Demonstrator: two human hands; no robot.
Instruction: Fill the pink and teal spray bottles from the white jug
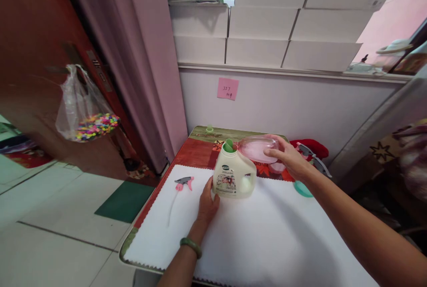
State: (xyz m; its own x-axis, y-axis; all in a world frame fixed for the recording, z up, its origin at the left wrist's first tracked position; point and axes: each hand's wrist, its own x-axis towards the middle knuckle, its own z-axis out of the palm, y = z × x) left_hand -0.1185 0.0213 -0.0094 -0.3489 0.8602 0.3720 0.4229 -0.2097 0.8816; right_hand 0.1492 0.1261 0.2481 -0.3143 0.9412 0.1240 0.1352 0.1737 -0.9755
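Observation:
A cream detergent jug (230, 178) stands upright on the white mat, its green spout (228, 145) uncovered at the top. My left hand (209, 201) is closed around the jug's lower left side. In my right hand (287, 156) is a clear pink spray bottle (255, 148) without its head, tipped on its side. The bottle's neck rests at or just over the green spout; whether liquid is flowing I cannot tell. Left of the jug lies a grey and pink spray head (184, 182) with its thin tube on the mat.
A small green cap (209, 129) sits at the table's back edge. To the right are a teal round item (303, 189), another grey spray head (315, 160) and a red thing (310, 147). A bag of colourful beads (95, 125) hangs on the door. A pink note (228, 89) sticks to the wall.

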